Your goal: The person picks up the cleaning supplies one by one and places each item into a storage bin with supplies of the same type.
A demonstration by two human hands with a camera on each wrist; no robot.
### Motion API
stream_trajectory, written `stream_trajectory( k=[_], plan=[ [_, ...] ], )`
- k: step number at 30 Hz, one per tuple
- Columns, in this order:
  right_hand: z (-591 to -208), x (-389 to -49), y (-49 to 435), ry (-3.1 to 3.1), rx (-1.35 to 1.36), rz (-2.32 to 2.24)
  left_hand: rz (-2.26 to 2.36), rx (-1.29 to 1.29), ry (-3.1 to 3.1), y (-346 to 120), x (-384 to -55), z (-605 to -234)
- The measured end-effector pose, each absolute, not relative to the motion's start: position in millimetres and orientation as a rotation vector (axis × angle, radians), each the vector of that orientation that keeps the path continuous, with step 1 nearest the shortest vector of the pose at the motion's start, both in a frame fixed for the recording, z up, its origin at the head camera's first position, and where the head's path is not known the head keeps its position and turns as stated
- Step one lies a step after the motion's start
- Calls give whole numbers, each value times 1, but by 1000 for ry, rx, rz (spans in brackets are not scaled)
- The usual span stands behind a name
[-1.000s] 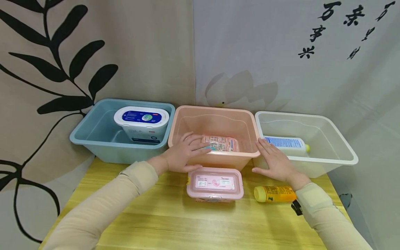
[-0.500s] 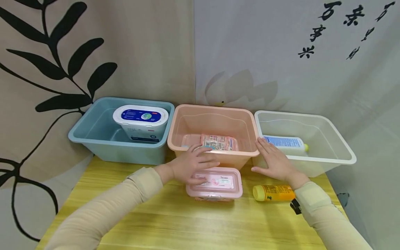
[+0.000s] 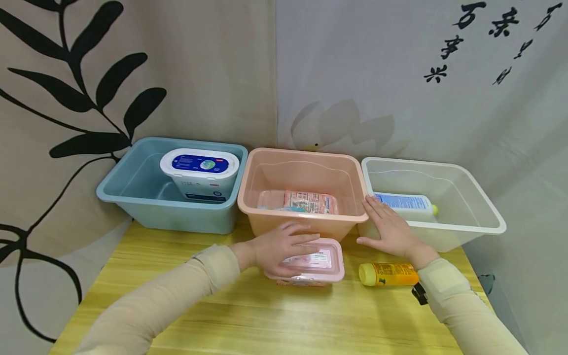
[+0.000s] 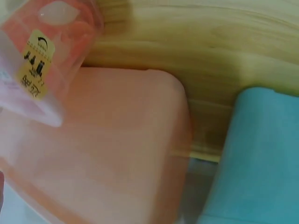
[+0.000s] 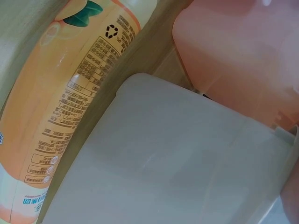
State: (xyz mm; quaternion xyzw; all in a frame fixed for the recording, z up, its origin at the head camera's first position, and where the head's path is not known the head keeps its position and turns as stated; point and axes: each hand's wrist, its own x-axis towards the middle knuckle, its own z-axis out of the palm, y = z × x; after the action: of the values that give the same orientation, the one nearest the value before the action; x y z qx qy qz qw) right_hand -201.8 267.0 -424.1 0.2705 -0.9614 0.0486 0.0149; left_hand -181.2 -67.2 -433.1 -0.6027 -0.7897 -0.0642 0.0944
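A wood-grain table (image 3: 248,320) fronts a fabric backdrop (image 3: 213,74) (black leaf print (image 3: 122,74) at left). Left hand (image 3: 280,249): fingers extended over the pink box (image 3: 323,264) on the table. Right hand (image 3: 392,232): fingers straight, at the white bin (image 3: 459,228).

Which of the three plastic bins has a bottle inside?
The white plastic bin at the right end: a white bottle with a blue label lies inside. The peach plastic bin holds a pink printed packet; the blue plastic bin, a white lidded box.
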Motion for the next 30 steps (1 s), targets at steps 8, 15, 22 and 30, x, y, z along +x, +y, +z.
stream_trajectory(
  k=[8, 15, 22, 30],
  plan=[
    [-424, -202, 268, -2990, 842, 147, -148, -1807, -2399, -61, -178, -439],
    [-424, -202, 268, -2996, 840, 153, -115, -1810, -2392, -56, -175, -450],
    [-426, -201, 268, -3003, 832, 162, -38, -1802, -2461, -54, -174, -460],
    [-425, -201, 268, -2993, 836, 155, -8, -1804, -2580, -54, -175, -470]
  ],
)
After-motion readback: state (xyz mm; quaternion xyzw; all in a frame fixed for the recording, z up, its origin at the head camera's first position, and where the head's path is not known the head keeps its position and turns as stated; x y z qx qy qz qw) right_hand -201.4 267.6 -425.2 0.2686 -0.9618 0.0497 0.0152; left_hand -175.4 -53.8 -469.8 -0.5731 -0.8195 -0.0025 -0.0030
